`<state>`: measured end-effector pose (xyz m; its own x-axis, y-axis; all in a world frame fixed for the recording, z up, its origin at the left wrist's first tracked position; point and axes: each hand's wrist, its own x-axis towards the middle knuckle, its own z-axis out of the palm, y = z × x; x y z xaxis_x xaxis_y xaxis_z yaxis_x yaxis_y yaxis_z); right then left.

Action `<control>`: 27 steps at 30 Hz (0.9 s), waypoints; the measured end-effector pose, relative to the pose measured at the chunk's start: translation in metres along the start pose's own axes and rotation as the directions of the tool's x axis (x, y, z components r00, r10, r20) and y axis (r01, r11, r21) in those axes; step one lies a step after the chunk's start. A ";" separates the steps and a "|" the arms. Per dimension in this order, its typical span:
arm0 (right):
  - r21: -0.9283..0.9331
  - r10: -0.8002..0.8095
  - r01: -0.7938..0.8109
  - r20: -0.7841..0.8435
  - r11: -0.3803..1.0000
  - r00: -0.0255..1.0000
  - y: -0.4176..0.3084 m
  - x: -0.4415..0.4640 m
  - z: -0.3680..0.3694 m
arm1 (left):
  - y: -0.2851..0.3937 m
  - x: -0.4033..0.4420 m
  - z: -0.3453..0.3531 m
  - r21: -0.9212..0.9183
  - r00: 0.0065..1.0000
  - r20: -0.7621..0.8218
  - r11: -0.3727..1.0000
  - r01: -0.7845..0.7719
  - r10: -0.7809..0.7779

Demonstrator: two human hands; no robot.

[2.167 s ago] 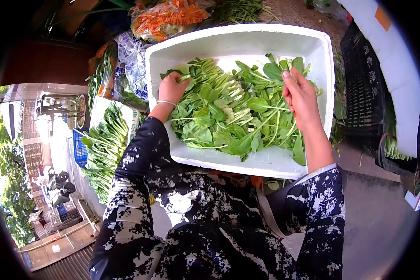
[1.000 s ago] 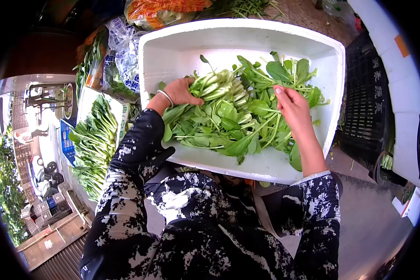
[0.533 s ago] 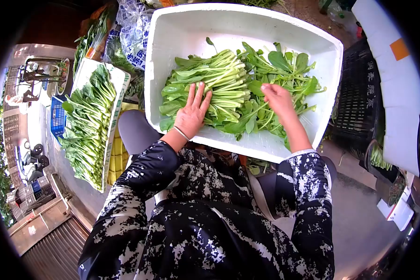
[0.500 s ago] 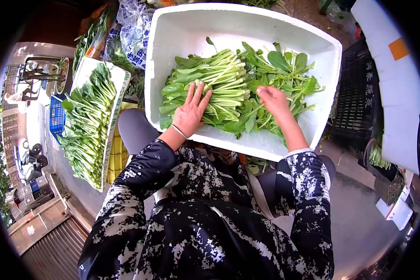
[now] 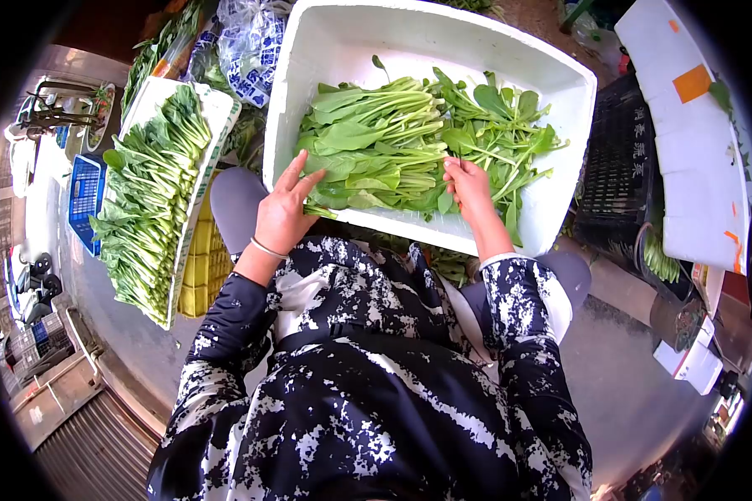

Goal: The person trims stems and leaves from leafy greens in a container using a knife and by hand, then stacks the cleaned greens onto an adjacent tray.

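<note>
A white foam box (image 5: 551,230) sits before me with leafy greens in it. On its left side the greens lie in a neat pile (image 5: 368,138), stems to the right. Looser leafy greens (image 5: 510,125) spread over the right half. My left hand (image 5: 280,213) is at the leaf ends of the pile by the box's left wall, its fingers apart and touching the leaves. At the stem ends, my right hand (image 5: 470,188) pinches the stems of leafy greens between thumb and fingers. Its fingertips partly cover those stems.
To the left, a white foam tray (image 5: 226,125) of stacked greens rests on a yellow crate (image 5: 205,267). A blue basket (image 5: 86,204) is beyond it. Plastic bags (image 5: 251,54) lie behind. On the right stand a black crate (image 5: 622,159) and white foam boxes (image 5: 693,142).
My left hand has moved left from the top of the pile to its leaf ends. My right hand has come left to the stem ends. Broad leaves now cover the pile's front part.
</note>
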<state>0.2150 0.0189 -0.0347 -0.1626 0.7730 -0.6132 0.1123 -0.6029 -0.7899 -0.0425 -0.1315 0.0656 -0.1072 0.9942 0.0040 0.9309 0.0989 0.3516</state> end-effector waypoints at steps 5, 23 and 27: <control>0.073 0.023 -0.017 -0.076 0.997 0.997 0.005 0.013 0.008 | -0.010 -0.008 -0.011 0.008 0.995 -0.095 1.000 -0.016 0.016; -0.484 -0.489 0.495 0.150 0.721 0.859 -0.074 0.073 0.048 | -0.006 0.001 -0.017 -0.366 0.969 -0.080 0.911 0.188 -0.232; -0.169 -0.466 0.476 0.098 0.863 0.879 -0.087 -0.010 0.058 | 0.022 0.028 -0.032 -0.096 0.971 -0.240 0.995 -0.034 0.010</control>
<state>0.1504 0.0523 0.0411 -0.2916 0.9413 -0.1701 0.1848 -0.1190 -0.9756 -0.0364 -0.1026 0.1033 -0.1786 0.9563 0.2316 0.8962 0.0609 0.4395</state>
